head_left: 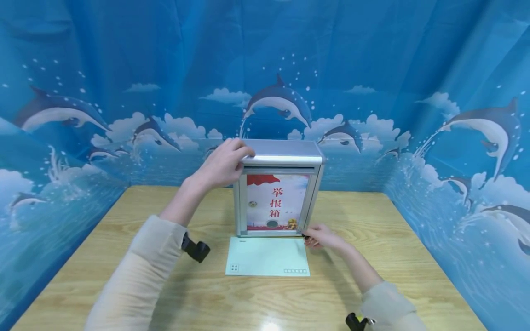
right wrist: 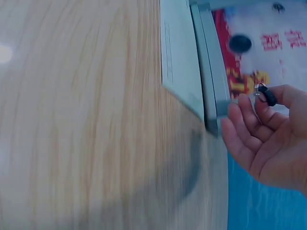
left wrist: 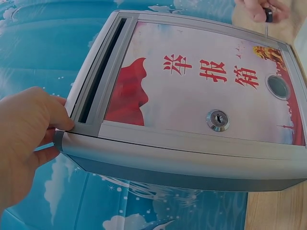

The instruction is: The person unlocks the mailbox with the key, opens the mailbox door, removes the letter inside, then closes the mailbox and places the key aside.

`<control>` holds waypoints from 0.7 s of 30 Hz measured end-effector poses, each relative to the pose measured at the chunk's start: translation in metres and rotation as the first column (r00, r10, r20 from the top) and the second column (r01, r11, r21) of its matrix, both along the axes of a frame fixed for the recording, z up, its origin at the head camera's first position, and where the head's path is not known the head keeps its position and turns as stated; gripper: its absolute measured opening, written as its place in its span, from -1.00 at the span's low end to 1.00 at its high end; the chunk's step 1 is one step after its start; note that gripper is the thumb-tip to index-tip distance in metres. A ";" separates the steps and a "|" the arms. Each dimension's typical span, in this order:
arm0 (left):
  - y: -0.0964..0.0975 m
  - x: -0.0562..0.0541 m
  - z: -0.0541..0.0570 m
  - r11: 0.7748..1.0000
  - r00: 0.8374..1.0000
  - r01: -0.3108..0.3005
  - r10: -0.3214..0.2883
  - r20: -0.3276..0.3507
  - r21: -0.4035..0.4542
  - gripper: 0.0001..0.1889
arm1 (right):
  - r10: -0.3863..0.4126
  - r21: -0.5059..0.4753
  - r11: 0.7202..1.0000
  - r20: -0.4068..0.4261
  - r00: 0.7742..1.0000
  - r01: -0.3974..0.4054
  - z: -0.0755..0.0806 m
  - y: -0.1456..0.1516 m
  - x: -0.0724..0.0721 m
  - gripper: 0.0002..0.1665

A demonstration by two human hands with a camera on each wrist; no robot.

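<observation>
A silver metal report box (head_left: 279, 159) with a slot near its top and red Chinese characters on its front stands on the table. My left hand (head_left: 221, 163) grips its upper left corner, with the fingertips wrapped over the edge in the left wrist view. Near the lower right corner of the front, my right hand (head_left: 325, 237) pinches a black-headed key (right wrist: 267, 95) between thumb and fingers. The key's thin metal shaft shows in the left wrist view. A round lock (left wrist: 218, 120) with a keyhole sits on the opposite side of the front panel.
A pale green envelope (head_left: 267, 257) lies flat on the wooden table (head_left: 232, 301), right against the foot of the box. Blue curtains (head_left: 186, 59) printed with dolphins stand around the back and both sides.
</observation>
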State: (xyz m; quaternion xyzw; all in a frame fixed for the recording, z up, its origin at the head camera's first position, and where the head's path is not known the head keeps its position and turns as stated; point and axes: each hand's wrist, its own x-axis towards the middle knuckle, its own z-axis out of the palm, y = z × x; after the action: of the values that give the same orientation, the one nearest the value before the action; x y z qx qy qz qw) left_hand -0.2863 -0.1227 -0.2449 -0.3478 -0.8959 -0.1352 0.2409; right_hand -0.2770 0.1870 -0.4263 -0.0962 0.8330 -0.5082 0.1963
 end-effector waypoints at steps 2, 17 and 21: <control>0.000 0.000 0.000 1.000 1.000 -0.002 0.002 -0.006 -0.011 -0.69 | -0.011 0.032 0.999 0.002 1.000 0.011 -0.004 0.015 0.002 -0.66; -0.001 0.004 0.004 0.999 1.000 -0.020 0.020 -0.014 -0.039 -0.73 | 0.032 0.273 0.961 0.017 0.999 -0.036 -0.015 0.056 0.017 -0.61; -0.001 0.005 0.005 0.999 1.000 -0.020 0.020 -0.002 -0.037 -0.76 | 0.034 0.310 0.950 -0.001 0.999 -0.032 -0.015 0.053 0.019 -0.60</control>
State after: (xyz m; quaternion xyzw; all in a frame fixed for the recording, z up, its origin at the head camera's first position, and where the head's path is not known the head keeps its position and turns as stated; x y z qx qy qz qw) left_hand -0.2817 -0.1237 -0.2401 -0.3433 -0.9016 -0.1159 0.2363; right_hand -0.2576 0.2395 -0.4418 -0.0795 0.9013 -0.3678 0.2148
